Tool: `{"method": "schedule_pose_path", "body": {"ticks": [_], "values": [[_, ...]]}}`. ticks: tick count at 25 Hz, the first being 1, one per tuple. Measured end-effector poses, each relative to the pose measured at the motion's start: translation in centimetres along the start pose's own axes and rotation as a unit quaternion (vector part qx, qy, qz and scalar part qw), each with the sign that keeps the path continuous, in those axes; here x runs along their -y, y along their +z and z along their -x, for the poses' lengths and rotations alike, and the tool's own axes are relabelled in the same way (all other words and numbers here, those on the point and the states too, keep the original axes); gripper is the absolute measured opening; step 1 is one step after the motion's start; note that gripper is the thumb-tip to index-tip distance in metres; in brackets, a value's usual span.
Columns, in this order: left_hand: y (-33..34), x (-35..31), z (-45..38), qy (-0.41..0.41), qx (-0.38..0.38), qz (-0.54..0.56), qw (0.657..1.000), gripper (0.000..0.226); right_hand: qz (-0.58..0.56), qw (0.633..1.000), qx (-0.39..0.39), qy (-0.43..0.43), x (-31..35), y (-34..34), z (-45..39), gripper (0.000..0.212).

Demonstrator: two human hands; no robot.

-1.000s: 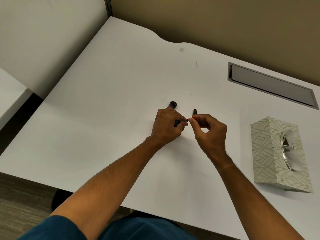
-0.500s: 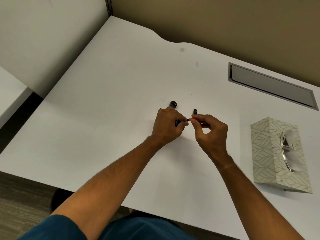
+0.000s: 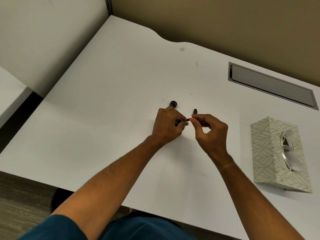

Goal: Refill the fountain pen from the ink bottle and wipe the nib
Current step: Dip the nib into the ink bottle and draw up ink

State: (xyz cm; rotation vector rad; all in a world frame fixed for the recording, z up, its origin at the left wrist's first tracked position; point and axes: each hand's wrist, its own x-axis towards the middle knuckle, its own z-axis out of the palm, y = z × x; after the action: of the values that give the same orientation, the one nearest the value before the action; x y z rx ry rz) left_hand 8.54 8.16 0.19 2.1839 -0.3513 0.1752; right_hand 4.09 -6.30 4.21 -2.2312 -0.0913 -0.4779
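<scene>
Both hands work above the middle of the white desk (image 3: 121,101), and the tissue box (image 3: 277,153) at the desk's right side serves as the landmark for positions. The left hand (image 3: 167,126), well to the left of the tissue box, has its fingers curled closed around a small dark object, most likely the ink bottle (image 3: 177,122), of which only a dark patch shows between thumb and fingers. The right hand (image 3: 210,131), between the left hand and the tissue box, pinches a thin pen part (image 3: 188,120) between thumb and index fingertip; the remaining fingers are bent loosely toward the palm. The pen part spans the short gap between the two hands, dark toward the left hand and orange-red at the right fingertips; which section of the fountain pen it is cannot be told. A round dark cap (image 3: 173,103) lies on the desk just beyond the left hand, far left of the tissue box. A short dark pen piece (image 3: 195,111) lies just beyond the right fingertips, apart from the round cap. A metal-framed recess (image 3: 271,85) sits in the desk beyond the tissue box.
</scene>
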Motion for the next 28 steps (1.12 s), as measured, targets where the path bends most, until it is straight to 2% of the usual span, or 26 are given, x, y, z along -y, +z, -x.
{"method": "schedule_pose_path", "body": {"ticks": [3,7,10,13,18,22,26,28], "values": [[0.01,-0.06,0.07,-0.003,0.003,0.000,1.000,0.014,-0.006,1.000,-0.006,0.019,0.20,0.02,-0.18,0.011],[0.02,-0.08,0.08,-0.003,0.006,-0.004,1.000,0.015,-0.016,1.000,0.014,0.011,0.00,0.03,-0.08,0.024],[-0.03,-0.13,0.08,-0.004,0.006,0.002,1.000,0.014,-0.004,1.000,0.007,-0.011,-0.18,0.04,-0.08,0.016],[-0.08,-0.20,0.10,0.001,0.003,-0.003,1.000,0.014,-0.009,1.000,-0.001,0.023,0.00,0.01,-0.24,0.011],[-0.17,-0.31,0.04,-0.003,0.006,0.000,1.000,0.015,-0.028,0.999,0.022,0.020,-0.04,0.07,-0.11,0.024],[-0.37,-0.44,0.02,-0.005,0.006,0.004,1.000,0.013,-0.020,0.999,0.007,0.035,0.00,0.09,-0.30,0.012],[-0.39,-0.58,0.00,-0.006,0.008,0.000,1.000,0.014,-0.039,0.998,0.025,0.039,-0.04,0.12,-0.19,0.024],[-0.39,-0.51,0.00,-0.007,0.008,-0.002,1.000,0.015,-0.032,0.999,0.023,0.025,-0.06,0.15,-0.19,0.022]]}}
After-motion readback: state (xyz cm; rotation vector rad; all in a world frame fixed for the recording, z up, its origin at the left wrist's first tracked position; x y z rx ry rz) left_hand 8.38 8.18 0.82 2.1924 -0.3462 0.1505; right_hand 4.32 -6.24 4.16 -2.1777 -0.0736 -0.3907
